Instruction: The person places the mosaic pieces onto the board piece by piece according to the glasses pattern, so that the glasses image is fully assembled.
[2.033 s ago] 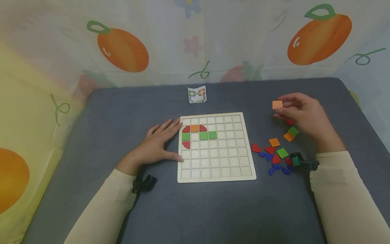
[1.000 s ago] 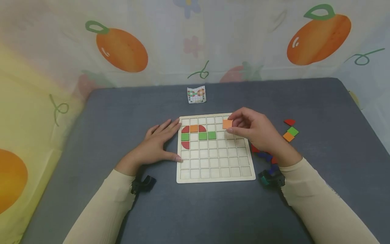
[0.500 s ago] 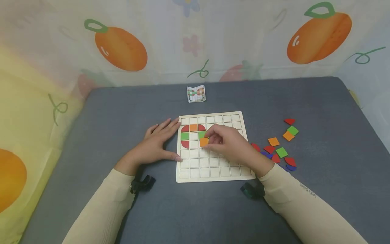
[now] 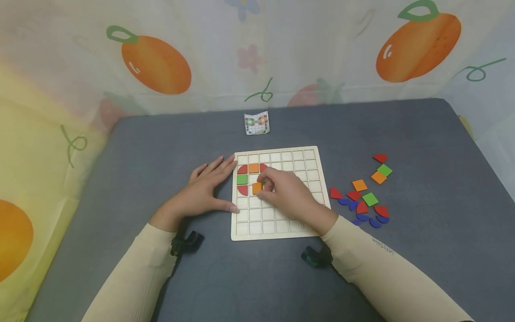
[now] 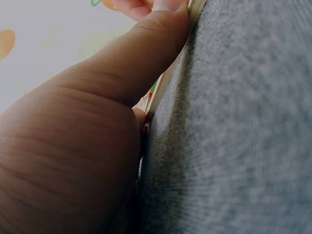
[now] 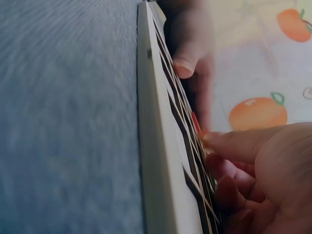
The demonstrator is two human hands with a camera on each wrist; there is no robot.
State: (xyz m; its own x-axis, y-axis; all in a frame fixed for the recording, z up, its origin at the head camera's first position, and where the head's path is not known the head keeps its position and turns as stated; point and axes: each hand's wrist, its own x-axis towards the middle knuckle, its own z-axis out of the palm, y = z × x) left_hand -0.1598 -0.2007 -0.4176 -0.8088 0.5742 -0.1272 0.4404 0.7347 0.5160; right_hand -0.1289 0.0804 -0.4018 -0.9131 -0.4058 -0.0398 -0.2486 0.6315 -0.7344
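In the head view, my right hand (image 4: 287, 192) pinches an orange square tile (image 4: 256, 188) by its right edge over the wooden grid board (image 4: 281, 238). That tile is just right of a red quarter-circle tile (image 4: 242, 190). My left hand (image 4: 201, 194) lies with spread, straight fingers at the board's left edge, fingertips and thumb touching the rim. On the board are a green square tile (image 4: 242, 179), an orange square (image 4: 253, 168) and red quarter-circles at the upper left. The right hand partly hides tiles there. In the right wrist view, thumb and fingers meet low over the grid.
Right of the board lie loose tiles: orange squares (image 4: 360, 185), green squares (image 4: 370, 199), red quarter-circles (image 4: 380, 211) and several blue pieces (image 4: 375, 222). A small printed pattern card (image 4: 256, 123) sits behind the board on the grey table (image 4: 181, 138). A patterned curtain (image 4: 217, 58) hangs behind.
My right hand has carried the orange square from the loose tiles at the right across to the board's left part and lowered it there. The left hand has stayed at the board's edge.
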